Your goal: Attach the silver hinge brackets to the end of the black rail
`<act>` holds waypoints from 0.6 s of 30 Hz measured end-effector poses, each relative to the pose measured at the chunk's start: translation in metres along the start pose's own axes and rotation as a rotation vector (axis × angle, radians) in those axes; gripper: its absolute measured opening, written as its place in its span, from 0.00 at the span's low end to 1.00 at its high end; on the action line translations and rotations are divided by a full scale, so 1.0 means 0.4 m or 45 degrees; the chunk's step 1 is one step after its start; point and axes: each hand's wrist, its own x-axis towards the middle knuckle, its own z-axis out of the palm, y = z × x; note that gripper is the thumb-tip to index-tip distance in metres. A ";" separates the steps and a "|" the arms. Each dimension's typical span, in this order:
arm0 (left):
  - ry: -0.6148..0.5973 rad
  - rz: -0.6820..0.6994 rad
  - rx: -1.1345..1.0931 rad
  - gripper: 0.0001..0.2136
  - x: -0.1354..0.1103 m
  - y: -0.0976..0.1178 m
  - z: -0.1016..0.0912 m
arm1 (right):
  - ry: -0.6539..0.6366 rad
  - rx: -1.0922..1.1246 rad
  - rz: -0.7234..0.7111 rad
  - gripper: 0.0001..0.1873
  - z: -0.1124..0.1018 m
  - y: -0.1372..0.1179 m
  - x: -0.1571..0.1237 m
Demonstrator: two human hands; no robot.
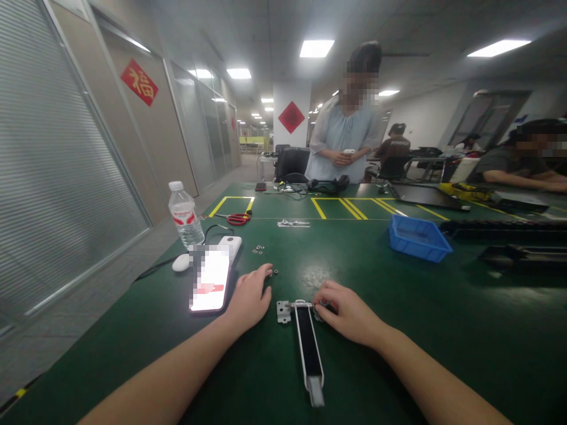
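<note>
A long narrow metal-framed part with a black middle (309, 342) lies on the green table in front of me. Across its far end runs a short rod, with a small metal bracket (283, 311) on the left. My right hand (348, 310) pinches the rod's right end, where its fingers partly hide a second bracket. Stretched forward on the left, my left hand (252, 295) rests with its fingers apart, its index fingertip beside a small nut (276, 271). Several more small nuts or rings (258, 249) lie beyond it.
Left of my left hand are a lit phone (210, 280), a white device (230, 248) and a water bottle (183, 215). Red-handled scissors (239, 219) and small metal parts (293, 224) lie farther back. A blue bin (419, 239) sits right. A person (345, 141) stands across the table.
</note>
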 end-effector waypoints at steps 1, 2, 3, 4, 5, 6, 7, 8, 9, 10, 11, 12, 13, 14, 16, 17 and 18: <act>-0.003 0.001 0.008 0.22 0.000 0.003 -0.003 | -0.001 0.001 -0.001 0.06 0.000 -0.001 0.000; -0.007 0.004 0.018 0.21 0.000 0.005 -0.006 | -0.003 0.001 0.000 0.06 -0.001 -0.002 0.000; -0.010 0.006 0.027 0.21 0.000 0.007 -0.009 | -0.005 0.001 0.002 0.06 -0.002 -0.003 -0.001; -0.013 0.011 0.037 0.20 -0.001 0.009 -0.012 | -0.007 0.000 0.007 0.06 -0.002 -0.004 0.000; -0.015 0.020 0.050 0.19 -0.001 0.010 -0.015 | -0.009 -0.001 0.011 0.06 -0.003 -0.005 0.000; -0.016 0.035 0.065 0.18 -0.001 0.010 -0.017 | -0.013 -0.001 0.014 0.06 -0.003 -0.007 0.000; -0.016 0.052 0.082 0.17 0.000 0.010 -0.019 | -0.015 -0.001 0.013 0.06 -0.003 -0.007 0.000; -0.015 0.070 0.100 0.16 0.000 0.010 -0.020 | -0.017 0.000 0.013 0.06 -0.004 -0.008 0.000; -0.018 0.086 0.118 0.15 0.000 0.010 -0.021 | -0.019 0.001 0.013 0.06 -0.004 -0.008 0.000; -0.025 0.101 0.138 0.15 0.000 0.010 -0.021 | -0.023 0.001 0.014 0.06 -0.005 -0.008 0.001; -0.035 0.111 0.164 0.14 0.001 0.010 -0.021 | -0.027 -0.002 0.016 0.06 -0.005 -0.008 0.000; -0.050 0.119 0.195 0.13 0.001 0.010 -0.021 | -0.033 -0.006 0.017 0.06 -0.006 -0.007 0.000; -0.067 0.128 0.229 0.11 0.001 0.010 -0.021 | -0.040 -0.012 0.019 0.06 -0.007 -0.007 0.000; -0.086 0.139 0.261 0.10 0.002 0.010 -0.021 | -0.046 -0.016 0.020 0.06 -0.008 -0.007 0.000; -0.122 0.164 0.298 0.10 0.002 0.009 -0.020 | -0.055 -0.016 0.020 0.06 -0.009 -0.007 0.000; -0.133 0.176 0.296 0.10 0.001 0.007 -0.019 | -0.055 -0.015 0.021 0.06 -0.010 -0.007 0.000; -0.136 0.184 0.280 0.10 0.001 0.006 -0.019 | -0.055 -0.014 0.021 0.06 -0.010 -0.008 0.001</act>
